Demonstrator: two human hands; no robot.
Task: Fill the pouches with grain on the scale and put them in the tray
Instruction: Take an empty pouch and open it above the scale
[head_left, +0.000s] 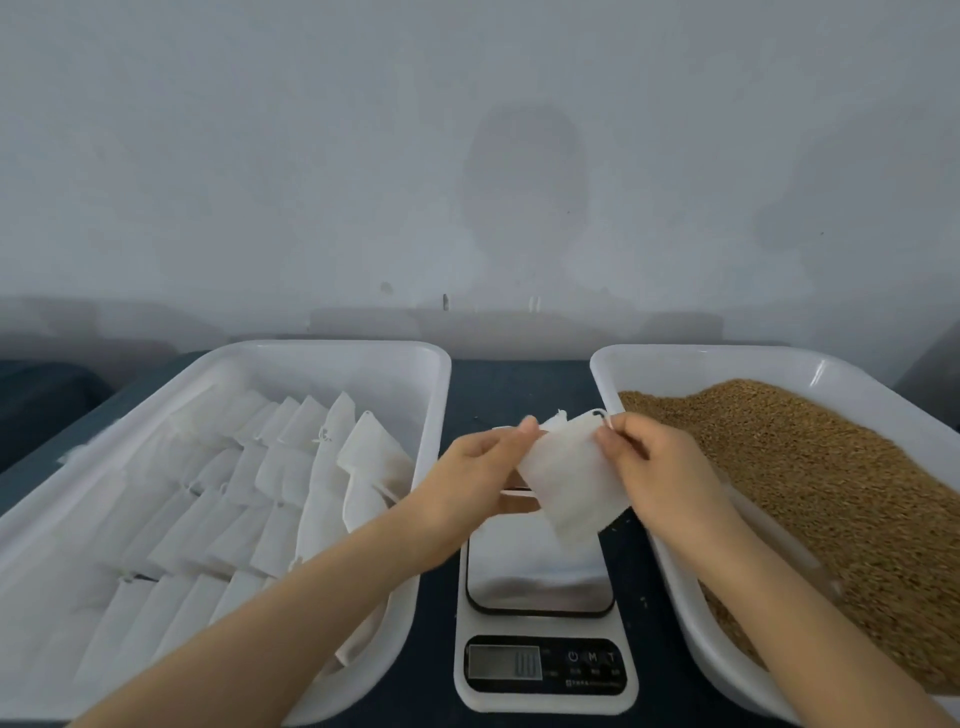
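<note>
Head view: left hand (475, 467) and right hand (657, 462) pinch a limp, flat white pouch (569, 480).

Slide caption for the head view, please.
Left hand and right hand pinch a white pouch over the scale, between pouch tray and grain tray.

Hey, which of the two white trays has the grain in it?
The right-hand tray, beside the right hand: it holds loose brown grain. The left tray holds flat white pouches.

Glossy white plastic trays (436, 374). Scale (540, 571) has a shiny metal plate. Pouch (566, 478) is matt white fabric; grain (810, 467) is rough.
</note>
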